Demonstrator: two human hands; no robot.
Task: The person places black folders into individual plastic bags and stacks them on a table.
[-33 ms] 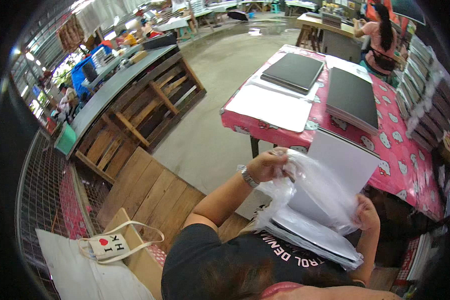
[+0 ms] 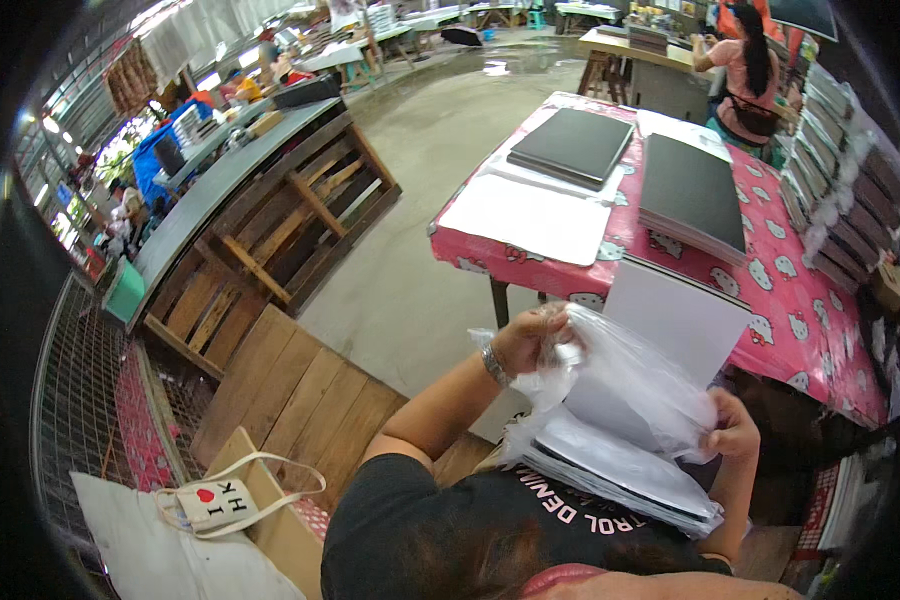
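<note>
A clear plastic bag [image 2: 635, 365] stretches between my two hands, loosely crumpled. My left hand [image 2: 532, 342], with a metal watch band at the wrist, is closed on its upper left part. On its right side, my right hand [image 2: 732, 425] pinches the edge. Behind the see-through plastic, a white flat board [image 2: 675, 315] leans at the near edge of the table. Close to my body lies a stack of thin flat pieces in clear plastic [image 2: 620, 470], one with a dark edge.
Dark flat stacks [image 2: 695, 195] and white sheets [image 2: 525, 218] lie on the pink-covered table [image 2: 770, 300]. Plastic-wrapped stacks [image 2: 850, 190] rise at right. A wooden-framed bench [image 2: 270, 230] stands left, a cloth bag [image 2: 220, 502] lower left. Another person [image 2: 753, 80] works at the far right.
The plastic bag has spread out more smoothly between my hands, which both keep hold of it. The view has shifted slightly, so the table sits a little further left.
</note>
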